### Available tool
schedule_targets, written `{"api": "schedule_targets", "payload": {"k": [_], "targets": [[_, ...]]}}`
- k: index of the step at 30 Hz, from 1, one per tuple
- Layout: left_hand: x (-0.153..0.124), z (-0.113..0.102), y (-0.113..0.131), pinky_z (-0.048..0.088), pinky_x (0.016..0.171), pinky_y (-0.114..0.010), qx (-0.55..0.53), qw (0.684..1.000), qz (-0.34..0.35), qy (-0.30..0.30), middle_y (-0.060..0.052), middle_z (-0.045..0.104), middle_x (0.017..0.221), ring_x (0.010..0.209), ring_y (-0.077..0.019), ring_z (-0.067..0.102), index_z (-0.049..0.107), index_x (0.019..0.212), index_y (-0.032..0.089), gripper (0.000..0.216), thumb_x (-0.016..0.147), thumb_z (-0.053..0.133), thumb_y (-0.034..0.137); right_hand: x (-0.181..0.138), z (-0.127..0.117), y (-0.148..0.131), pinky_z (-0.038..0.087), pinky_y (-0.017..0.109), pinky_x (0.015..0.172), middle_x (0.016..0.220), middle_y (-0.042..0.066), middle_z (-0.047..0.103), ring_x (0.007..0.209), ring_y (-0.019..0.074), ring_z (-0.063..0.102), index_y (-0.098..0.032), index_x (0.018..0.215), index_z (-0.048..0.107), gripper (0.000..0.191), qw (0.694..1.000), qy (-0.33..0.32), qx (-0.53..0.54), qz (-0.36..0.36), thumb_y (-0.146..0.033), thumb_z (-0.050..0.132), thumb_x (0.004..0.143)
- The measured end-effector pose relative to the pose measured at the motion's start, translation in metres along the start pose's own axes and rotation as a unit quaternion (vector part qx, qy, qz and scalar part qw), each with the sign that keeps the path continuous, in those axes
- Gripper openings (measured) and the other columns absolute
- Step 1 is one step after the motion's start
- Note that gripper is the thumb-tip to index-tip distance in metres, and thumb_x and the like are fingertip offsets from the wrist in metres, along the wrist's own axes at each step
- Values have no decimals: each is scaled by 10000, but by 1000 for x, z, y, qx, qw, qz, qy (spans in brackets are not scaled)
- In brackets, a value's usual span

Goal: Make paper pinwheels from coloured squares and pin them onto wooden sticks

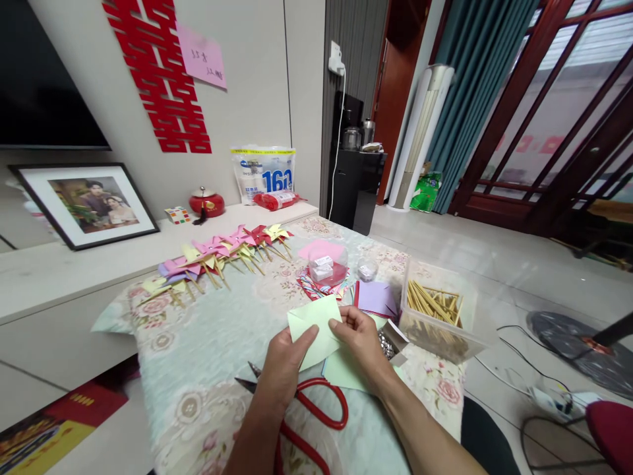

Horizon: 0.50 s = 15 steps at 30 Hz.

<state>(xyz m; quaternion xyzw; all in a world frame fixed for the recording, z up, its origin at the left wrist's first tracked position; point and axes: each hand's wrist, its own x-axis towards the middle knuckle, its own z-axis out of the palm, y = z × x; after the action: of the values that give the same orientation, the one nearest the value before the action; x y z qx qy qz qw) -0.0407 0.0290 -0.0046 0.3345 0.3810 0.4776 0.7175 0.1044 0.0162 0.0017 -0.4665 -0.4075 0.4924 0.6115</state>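
A pale green square of paper [316, 326] is held up over the table between both hands. My left hand [285, 359] pinches its lower left side, thumb on top. At the right edge, my right hand [360, 333] grips the same sheet with thumb and curled fingers. Faint crease lines run across the paper. Red-handled scissors [324, 404] lie open on the cloth under my left forearm, which hides part of them. More green paper [349, 371] rests below my right hand. Beside that wrist stands a small open box of shiny metal pieces [388, 344].
Several finished paper pinwheels [222, 251] on sticks line the table's far left. A clear bin of wooden sticks [435, 310] stands right. Purple paper [376, 298] and a clear round container [327, 262] lie beyond my hands. A framed photo [93, 204] stands on the cabinet.
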Motion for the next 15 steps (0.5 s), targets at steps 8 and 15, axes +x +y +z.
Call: {"api": "schedule_targets", "payload": {"k": [8, 15], "targets": [[0, 1, -2, 570, 690, -317, 71, 996, 17, 53, -114, 788, 849, 737, -249, 731, 748, 967, 96, 400, 642, 861, 301, -3, 0, -1, 518, 327, 655, 754, 33, 730, 680, 210, 658, -173, 872, 723, 338, 1000, -15, -9, 9, -438, 821, 686], [4, -4, -8, 564, 709, -316, 37, 999, 12, 23, -118, 787, 868, 758, -243, 730, 737, 1024, 102, 452, 675, 842, 370, 1, 0, 3, 498, 303, 604, 738, 25, 735, 632, 198, 642, -185, 828, 717, 329, 1000, -3, 10, 0, -420, 848, 638]]}}
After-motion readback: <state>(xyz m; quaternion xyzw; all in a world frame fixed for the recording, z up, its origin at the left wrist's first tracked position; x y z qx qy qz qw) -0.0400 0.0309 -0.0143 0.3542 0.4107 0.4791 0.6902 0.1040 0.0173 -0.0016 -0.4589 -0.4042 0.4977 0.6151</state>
